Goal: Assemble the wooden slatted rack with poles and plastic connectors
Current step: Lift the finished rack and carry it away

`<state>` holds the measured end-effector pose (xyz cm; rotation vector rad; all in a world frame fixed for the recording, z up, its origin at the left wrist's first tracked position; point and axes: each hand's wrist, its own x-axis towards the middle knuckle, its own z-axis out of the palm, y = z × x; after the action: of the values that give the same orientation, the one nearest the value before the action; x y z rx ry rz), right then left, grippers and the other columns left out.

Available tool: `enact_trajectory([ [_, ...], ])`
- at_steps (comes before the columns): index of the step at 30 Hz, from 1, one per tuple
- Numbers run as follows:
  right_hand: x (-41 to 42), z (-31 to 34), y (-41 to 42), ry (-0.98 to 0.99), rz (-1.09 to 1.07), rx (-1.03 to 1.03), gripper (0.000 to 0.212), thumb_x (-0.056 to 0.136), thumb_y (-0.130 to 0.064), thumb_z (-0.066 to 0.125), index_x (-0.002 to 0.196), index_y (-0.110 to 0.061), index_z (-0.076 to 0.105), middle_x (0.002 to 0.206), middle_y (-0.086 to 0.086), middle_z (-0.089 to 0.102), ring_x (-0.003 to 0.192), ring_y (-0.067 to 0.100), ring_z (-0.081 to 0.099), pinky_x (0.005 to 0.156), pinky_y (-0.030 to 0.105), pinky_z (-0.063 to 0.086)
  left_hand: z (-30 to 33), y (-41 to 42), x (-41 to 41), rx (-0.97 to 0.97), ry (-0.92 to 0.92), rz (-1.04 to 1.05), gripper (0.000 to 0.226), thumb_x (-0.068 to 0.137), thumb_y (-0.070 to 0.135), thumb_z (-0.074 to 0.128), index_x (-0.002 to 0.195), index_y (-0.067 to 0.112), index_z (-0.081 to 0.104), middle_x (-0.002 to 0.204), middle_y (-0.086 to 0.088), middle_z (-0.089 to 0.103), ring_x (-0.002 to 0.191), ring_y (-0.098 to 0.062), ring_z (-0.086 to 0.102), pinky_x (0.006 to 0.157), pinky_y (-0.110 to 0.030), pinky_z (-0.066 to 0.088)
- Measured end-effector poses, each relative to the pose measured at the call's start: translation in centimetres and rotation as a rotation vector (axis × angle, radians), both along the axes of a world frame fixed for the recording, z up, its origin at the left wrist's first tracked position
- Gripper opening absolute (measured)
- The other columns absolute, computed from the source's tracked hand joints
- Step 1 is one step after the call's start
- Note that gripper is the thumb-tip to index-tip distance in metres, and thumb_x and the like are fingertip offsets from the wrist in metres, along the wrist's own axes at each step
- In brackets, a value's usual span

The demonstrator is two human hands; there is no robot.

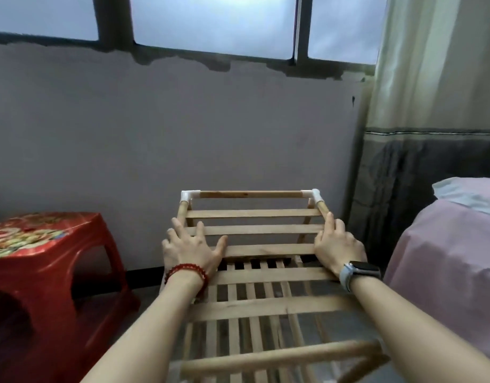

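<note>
Seemingly close to finished, the wooden slatted rack is seen standing on the floor, between a red plastic stool and a pink-covered bed, below a window wall. Its top shelf is pressed by both hands. The left hand is laid flat with fingers spread across the slats near the left rail; the right hand is set on the right rail, fingers straight along the pole, so neither grip is closed around anything. The far pole is shown running left to right, joined at each end by a white plastic connector, with the second connector just beyond the right fingertips. Both hands appear equally near. A lower slatted shelf is visible beneath. No brand or legible writing can be made out.
</note>
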<state>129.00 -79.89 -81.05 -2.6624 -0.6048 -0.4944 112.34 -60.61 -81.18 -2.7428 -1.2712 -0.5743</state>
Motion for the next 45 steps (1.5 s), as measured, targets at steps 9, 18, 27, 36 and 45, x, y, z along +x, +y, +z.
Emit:
enact_trajectory([
  [9,8.8,-1.1,7.1,-0.053,-0.018,-0.050,0.051,0.094,-0.018,0.030,0.145,-0.019,0.025,0.108,0.016,0.055,0.092,0.034,0.057,0.068,0.037,0.041,-0.8,7.3,8.2,-0.003,-0.057,0.009,0.059,0.089,0.054,0.031,0.129,0.013,0.044,0.148,-0.016,0.023,0.113,-0.036,0.042,0.090,-0.042,0.038],
  [18,5.8,1.2,5.1,0.253,-0.073,-0.154,0.070,0.091,-0.002,0.036,0.148,-0.025,0.004,0.112,0.010,0.038,0.078,0.024,0.045,0.061,0.034,0.036,1.7,5.6,5.5,-0.251,-0.041,0.019,0.054,0.089,0.004,0.017,0.143,-0.006,0.022,0.146,-0.021,0.029,0.102,-0.039,0.042,0.082,-0.042,0.041],
  [27,2.3,5.9,0.8,0.556,-0.016,-0.426,0.080,0.092,-0.006,0.038,0.145,-0.023,-0.019,0.111,0.009,0.038,0.077,0.026,0.051,0.071,0.038,0.046,4.4,3.8,0.9,-0.746,0.129,0.131,0.058,0.093,-0.001,0.035,0.147,0.011,0.016,0.140,-0.019,0.029,0.111,-0.038,0.046,0.086,-0.044,0.044],
  [36,0.5,9.7,-0.9,0.707,0.070,-0.425,0.061,0.098,-0.020,0.032,0.148,-0.025,-0.004,0.109,0.006,0.043,0.081,0.025,0.054,0.075,0.040,0.047,7.5,1.8,-3.8,-0.626,0.295,0.097,0.080,0.091,0.005,0.040,0.147,0.019,-0.015,0.113,-0.004,0.032,0.071,-0.015,0.039,0.061,-0.027,0.039],
  [45,-7.5,18.7,0.5,0.720,0.360,-0.472,0.053,0.097,-0.021,0.035,0.145,-0.029,0.014,0.092,-0.001,0.043,0.067,0.017,0.052,0.063,0.034,0.047,17.8,-2.9,-17.7,-0.686,0.176,0.407,0.077,0.092,0.006,0.035,0.147,0.037,-0.008,0.089,-0.002,0.032,0.054,-0.024,0.040,0.053,-0.037,0.038],
])
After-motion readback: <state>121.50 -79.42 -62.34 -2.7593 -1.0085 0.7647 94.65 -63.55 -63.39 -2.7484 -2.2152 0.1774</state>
